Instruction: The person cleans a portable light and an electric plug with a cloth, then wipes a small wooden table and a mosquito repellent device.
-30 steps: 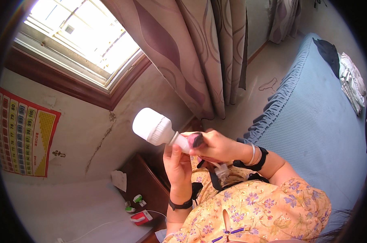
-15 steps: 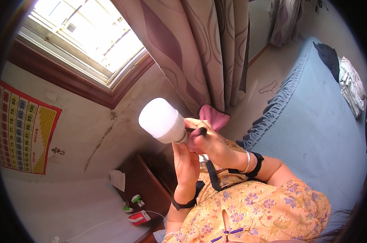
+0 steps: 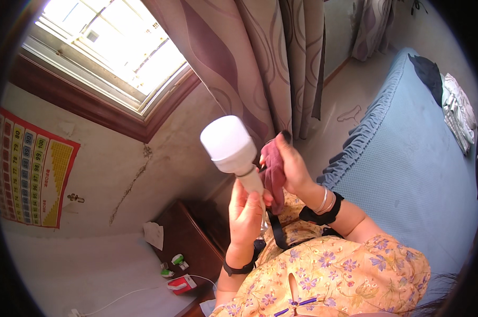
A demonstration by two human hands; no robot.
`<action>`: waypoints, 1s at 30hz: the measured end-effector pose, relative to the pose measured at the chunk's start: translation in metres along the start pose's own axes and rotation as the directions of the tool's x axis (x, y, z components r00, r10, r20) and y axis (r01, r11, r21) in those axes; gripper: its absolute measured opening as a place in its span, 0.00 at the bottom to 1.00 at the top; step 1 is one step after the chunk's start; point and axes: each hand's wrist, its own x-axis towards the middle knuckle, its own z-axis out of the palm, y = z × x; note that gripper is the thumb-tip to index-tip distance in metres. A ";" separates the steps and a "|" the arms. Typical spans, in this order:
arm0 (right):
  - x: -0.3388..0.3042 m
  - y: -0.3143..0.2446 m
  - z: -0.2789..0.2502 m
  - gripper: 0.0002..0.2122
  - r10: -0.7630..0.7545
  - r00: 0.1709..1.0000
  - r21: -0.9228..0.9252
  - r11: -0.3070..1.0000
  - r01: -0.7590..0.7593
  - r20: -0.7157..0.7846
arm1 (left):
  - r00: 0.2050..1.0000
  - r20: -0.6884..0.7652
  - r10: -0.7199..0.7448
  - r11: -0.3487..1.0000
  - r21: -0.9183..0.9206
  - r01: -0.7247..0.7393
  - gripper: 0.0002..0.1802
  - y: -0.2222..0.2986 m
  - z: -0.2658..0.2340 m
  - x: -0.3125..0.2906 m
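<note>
A large white light bulb (image 3: 227, 141) with a pale, narrow neck leans up and to the left in front of my chest. My left hand (image 3: 244, 216) is closed around that neck, just below the bulb's wide body. To the right of it, my right hand (image 3: 296, 171) grips a dark pink cloth (image 3: 273, 179), which hangs down close to the neck. A black covering shows on a fingertip of the right hand. The lower end of the neck is partly hidden by my left fingers. Black bands circle both wrists.
On the left, a dark brown cabinet (image 3: 183, 238) carries a red box (image 3: 182, 285) and small green-and-white items. A patterned curtain (image 3: 239, 58) hangs beside the window (image 3: 112, 47). The bed (image 3: 408, 174) with a blue cover lies to the right, with folded clothes (image 3: 457, 113) on it.
The bulb has shifted up and to the right. My right hand has moved away from the bulb's neck to the right and up, with the pink cloth in it.
</note>
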 end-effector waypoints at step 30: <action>-0.024 -0.031 0.031 0.17 0.058 0.944 -0.521 0.844 0.126 0.323 | 0.969 -0.056 0.241 0.876 0.443 -0.193 0.17 -0.018 -0.016 0.007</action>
